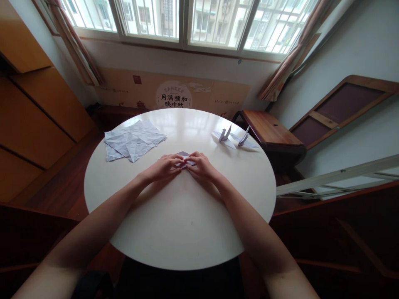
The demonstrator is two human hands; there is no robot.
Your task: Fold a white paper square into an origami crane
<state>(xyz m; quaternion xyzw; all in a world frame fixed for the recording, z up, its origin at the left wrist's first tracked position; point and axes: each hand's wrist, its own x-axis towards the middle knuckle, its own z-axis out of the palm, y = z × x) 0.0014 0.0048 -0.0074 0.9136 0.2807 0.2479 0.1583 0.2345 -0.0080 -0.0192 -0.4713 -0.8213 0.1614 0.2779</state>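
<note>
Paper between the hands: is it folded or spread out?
Apparently folded: the paper shows small and angular between the left hand and right hand, much smaller than the creased sheets.

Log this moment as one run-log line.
left hand: on folded paper | right hand: same paper | table: creased sheets left, two paper cranes right

daylight thru windows (183, 23) up top, v. bright, nr washed out; rm o/w dim, lower sides almost blk. glare on far side of table (187, 207), soft shadows nr its middle. wide-angle distortion tilts edges; fine detail bit soft.
</note>
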